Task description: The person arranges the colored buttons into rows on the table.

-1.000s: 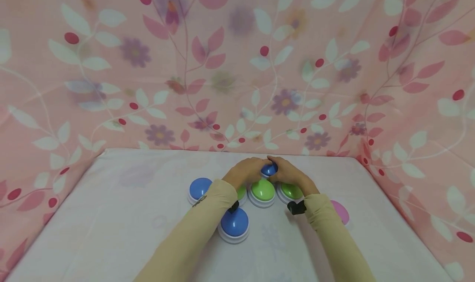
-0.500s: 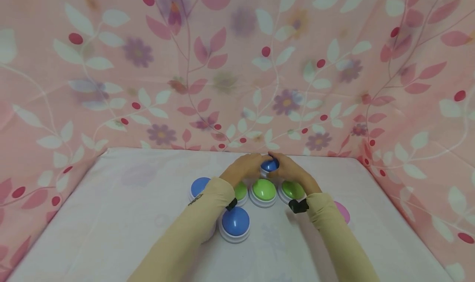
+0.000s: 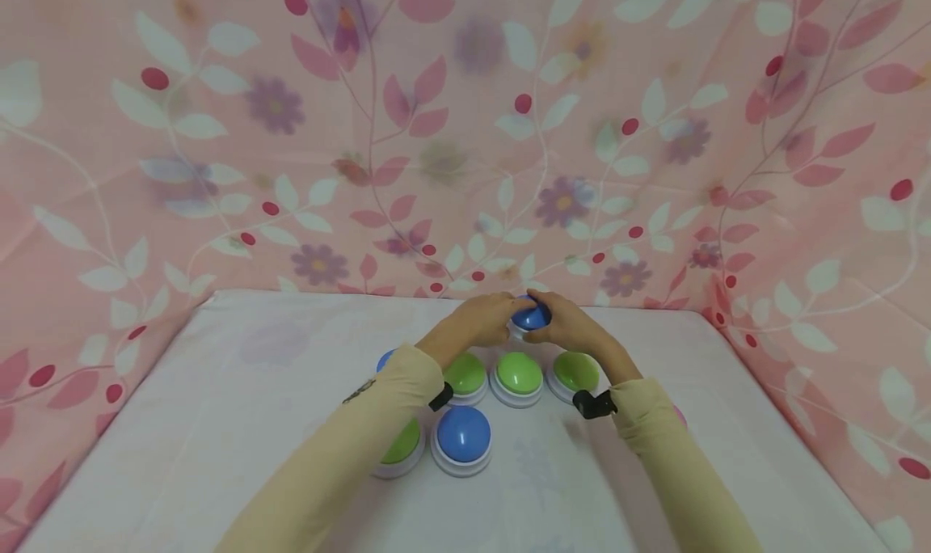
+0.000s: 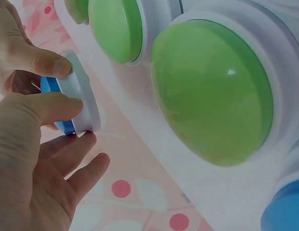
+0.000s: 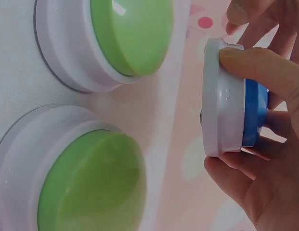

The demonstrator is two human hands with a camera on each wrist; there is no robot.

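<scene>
Beyond the row of green buttons, a blue dome push button with a white base is held between both hands. My left hand grips its left side, with the thumb on the white base in the left wrist view. My right hand grips the other side, its thumb pressed on the rim of the base in the right wrist view. Small feet show under that base, which is raised off the white cloth. Fingers cover part of the blue dome.
Three green buttons, left, middle and right, stand nearer me. Closer still are a blue button and a green button. Sleeves partly cover another blue button and a pink one. Floral cloth rises behind.
Both hands have moved the blue button farther back, away from the green row. The left forearm has shifted left, uncovering a green button at the front and more of the left green one.
</scene>
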